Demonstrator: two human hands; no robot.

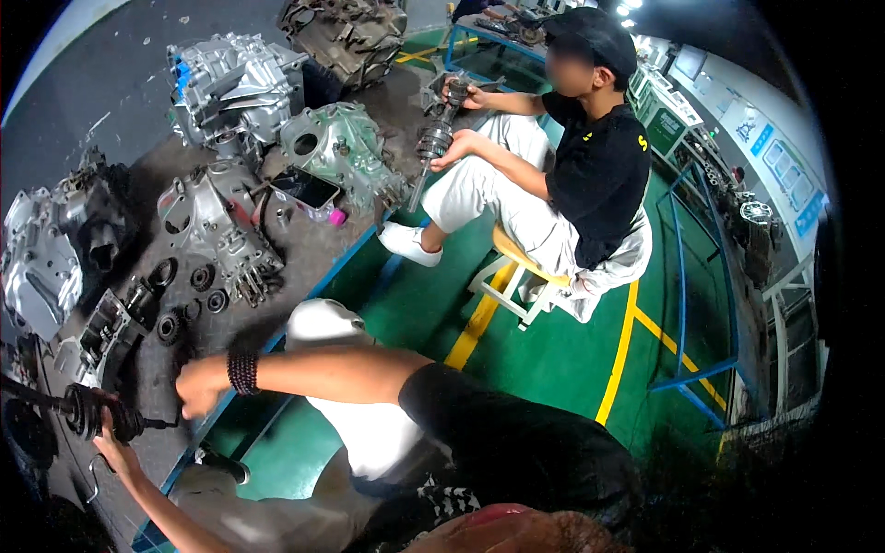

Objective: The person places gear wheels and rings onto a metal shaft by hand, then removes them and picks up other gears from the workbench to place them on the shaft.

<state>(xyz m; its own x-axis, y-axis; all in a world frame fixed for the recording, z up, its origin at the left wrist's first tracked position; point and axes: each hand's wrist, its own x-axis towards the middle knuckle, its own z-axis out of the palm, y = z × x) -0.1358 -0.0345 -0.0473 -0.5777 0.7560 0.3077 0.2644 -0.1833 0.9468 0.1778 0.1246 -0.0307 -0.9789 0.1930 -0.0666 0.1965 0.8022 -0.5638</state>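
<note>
At the lower left, my left hand (112, 438) is closed around a dark gear shaft (85, 412) with stacked gears on it, held over the bench's near edge. The shaft's thin end points right, toward my right hand (203, 387). That hand, with a dark beaded bracelet (242, 372) at the wrist, has its fingers curled downward beside the shaft's end. Whatever they hold, if anything, is hidden. Just beyond lie an opened metal housing (103, 336) and several loose gears (171, 326) on the dark workbench (241, 334).
Gearbox casings (235, 88) crowd the bench's far side, with a bell-shaped housing (217, 217) nearer. A phone (306, 187) lies beside a pink-capped bottle (336, 217). Across from me a co-worker (590, 175) sits on a stool (516, 263), holding another gear shaft (438, 138).
</note>
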